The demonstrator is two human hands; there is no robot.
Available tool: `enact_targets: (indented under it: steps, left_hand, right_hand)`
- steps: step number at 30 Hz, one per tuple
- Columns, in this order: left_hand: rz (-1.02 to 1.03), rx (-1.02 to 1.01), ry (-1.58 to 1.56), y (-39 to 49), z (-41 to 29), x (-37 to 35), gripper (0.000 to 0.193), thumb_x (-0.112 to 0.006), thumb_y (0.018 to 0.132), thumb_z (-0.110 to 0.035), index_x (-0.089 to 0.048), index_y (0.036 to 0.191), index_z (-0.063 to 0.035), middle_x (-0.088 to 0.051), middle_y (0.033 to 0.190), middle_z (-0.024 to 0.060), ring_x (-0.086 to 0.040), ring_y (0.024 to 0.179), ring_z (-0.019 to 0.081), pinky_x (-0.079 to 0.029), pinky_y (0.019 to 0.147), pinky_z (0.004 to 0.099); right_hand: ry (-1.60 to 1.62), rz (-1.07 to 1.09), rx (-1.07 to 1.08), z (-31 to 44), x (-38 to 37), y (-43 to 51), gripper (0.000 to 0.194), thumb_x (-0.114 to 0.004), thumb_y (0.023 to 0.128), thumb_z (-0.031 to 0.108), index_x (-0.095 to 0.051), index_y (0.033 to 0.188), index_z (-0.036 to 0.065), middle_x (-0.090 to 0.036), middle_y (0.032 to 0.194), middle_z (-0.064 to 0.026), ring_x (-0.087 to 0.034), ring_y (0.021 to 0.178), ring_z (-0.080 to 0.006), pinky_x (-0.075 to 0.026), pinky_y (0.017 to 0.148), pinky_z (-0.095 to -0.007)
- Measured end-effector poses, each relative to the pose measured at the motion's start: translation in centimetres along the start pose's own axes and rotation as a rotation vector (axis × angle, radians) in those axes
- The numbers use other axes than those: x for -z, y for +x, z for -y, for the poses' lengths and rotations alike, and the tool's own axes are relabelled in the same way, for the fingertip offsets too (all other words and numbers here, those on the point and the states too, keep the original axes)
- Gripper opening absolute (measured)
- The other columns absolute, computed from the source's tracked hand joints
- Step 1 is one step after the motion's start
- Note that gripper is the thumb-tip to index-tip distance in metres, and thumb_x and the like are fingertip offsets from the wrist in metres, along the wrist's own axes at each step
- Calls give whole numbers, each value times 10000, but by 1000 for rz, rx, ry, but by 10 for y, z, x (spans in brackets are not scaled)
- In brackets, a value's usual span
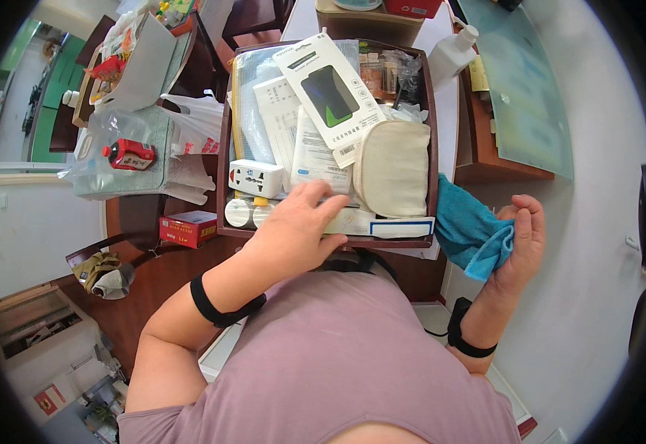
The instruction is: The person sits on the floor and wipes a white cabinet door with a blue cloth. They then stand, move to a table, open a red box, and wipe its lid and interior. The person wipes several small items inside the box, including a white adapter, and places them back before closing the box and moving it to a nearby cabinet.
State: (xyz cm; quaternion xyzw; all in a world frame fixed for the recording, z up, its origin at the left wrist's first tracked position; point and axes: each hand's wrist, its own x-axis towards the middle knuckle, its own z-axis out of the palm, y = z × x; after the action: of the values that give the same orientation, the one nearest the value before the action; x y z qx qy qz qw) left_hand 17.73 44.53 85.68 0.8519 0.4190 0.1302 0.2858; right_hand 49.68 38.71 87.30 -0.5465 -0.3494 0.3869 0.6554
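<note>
A dark reddish-brown wooden drawer full of small goods stands before me. Over its front part hovers or rests my left hand, fingers apart and nothing visible in it; contact with the things beneath cannot be told. Near those fingers are a white plug adapter, a white packet and round clear-lidded containers. A boxed phone screen protector lies on top, beside a cream zip pouch. On the right, my right hand grips a teal cloth, which hangs against the drawer's outer side.
A white pump bottle stands at the drawer's back right corner, with a cardboard box behind. To the left, a cloth-covered surface holds a red-labelled bottle and plastic bags. A red box sits lower left.
</note>
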Motion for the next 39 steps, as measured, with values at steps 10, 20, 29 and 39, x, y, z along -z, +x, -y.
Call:
enact_targets:
  steps: [10,20,29,39]
  left_hand:
    - [-120,4,-171,-7,2,-3,256,-738,783,-102,-665,1024,-54,-634,1029,126,-608,980,345,-518,867,429]
    - [-241,96,340,-26,79,56,491,-707,673,-108,-670,1162,-142,-633,1133,58,-562,1140,302,-428,960,449]
    - [-38,84,337,-17,78,73,404,-732,717,-107,-625,1107,-107,-628,1092,83,-582,1113,299,-467,927,422]
    - [8,-19,263,-5,91,80,569,-761,769,-140,-588,1311,-122,-617,1108,122,-610,1058,327,-496,935,412]
  right_hand:
    - [-1030,713,614,-6,-67,-11,336,-756,807,122,-729,1132,202,-633,962,-85,-647,791,-257,-504,649,-339]
    - [-1221,728,549,-26,-89,-19,380,-781,794,265,-713,1167,299,-545,824,-42,-601,665,-236,-471,569,-363]
    - [-1202,698,602,-33,-92,-19,395,-790,774,235,-741,1162,292,-514,757,-28,-564,631,-216,-458,553,-351]
    - [-1153,645,586,-36,-91,-21,406,-802,753,215,-750,1150,283,-509,737,-24,-556,622,-214,-456,553,-350]
